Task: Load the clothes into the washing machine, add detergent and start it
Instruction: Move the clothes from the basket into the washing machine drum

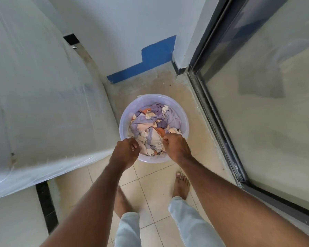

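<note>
In the basin [152, 100], clothes [153, 125] sit bunched in each closed grip, left hand [126, 150] and right hand [175, 144].

Home laundry corner, tiled floor [150, 184], sliding glass door [257, 104]

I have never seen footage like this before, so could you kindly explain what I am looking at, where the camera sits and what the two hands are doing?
There is no machine here: a person wears one wide-angle camera on the head, looking down, so you see their own arms, bare feet and the tiled floor. On the floor stands a round pale plastic basin holding crumpled clothes in purple, cream and orange. The left hand is closed at the basin's near rim, and the right hand is closed on the clothes at the near edge; whether the left grips cloth or rim is hard to tell. To the left is a large white appliance wrapped in plastic film, probably the washing machine. To the right is a glass sliding door.
</note>
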### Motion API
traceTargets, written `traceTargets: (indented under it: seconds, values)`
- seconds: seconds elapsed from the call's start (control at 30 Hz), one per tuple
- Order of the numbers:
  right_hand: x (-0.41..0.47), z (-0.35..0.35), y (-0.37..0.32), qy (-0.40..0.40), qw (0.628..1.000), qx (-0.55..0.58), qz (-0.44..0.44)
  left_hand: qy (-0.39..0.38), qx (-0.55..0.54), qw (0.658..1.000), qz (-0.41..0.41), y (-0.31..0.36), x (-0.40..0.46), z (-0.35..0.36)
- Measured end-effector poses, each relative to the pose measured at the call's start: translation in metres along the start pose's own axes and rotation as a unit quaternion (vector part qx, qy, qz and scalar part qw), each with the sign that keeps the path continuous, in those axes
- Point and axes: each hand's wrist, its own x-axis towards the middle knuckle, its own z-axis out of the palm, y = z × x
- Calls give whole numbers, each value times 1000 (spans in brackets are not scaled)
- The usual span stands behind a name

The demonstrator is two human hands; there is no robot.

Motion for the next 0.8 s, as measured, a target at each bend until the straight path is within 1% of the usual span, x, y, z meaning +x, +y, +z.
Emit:
traceTargets:
  seconds: [0.1,0.37,0.57,0.67,0.73,0.8]
  values:
    - [39,27,6,-14,1000,-5,-2,-4,-3,1000,3,-15,31,16]
    - [152,89,21,-5,999,-36,4,15,-38,999,-2,-53,113,52]
    - [207,133,22,-68,994,-86,23,8,-56,998,7,-76,147,77]
    - [218,145,24,-65,993,-92,45,-1,-55,998,14,-84,150,83]
    - [221,147,24,-55,993,-73,75,-11,-63,998,14,-86,148,83]
    - [219,143,24,-13,995,-26,96,-13,-74,997,12,-85,145,80]
